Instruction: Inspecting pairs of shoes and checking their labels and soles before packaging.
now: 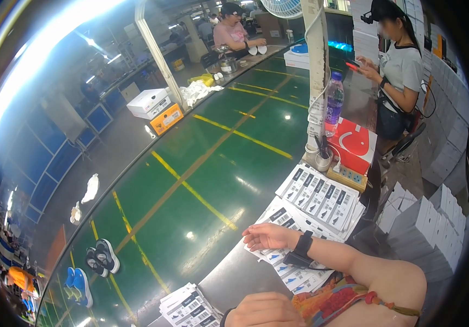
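My right hand (270,236) lies palm up over the printed label sheets, its fingers loosely bent and apart with nothing in them. A dark band with a small black device (301,252) is strapped at that wrist. At the bottom edge, my left hand (266,310) shows its back, with fingers bent together; whatever they hold, if anything, is hidden. Next to it is a patterned red and orange cloth (327,300). Label sheets (321,196) with barcodes and shoe pictures are stacked beyond my right hand. Another label stack (191,308) sits left of my left hand.
A green conveyor belt (212,163) with yellow lines carries dark shoes (103,258) and blue shoes (78,286). Near the post stand a bottle (333,103), red box (354,144) and power strip (347,177). White boxes (425,229) are stacked at right. Two people work farther off.
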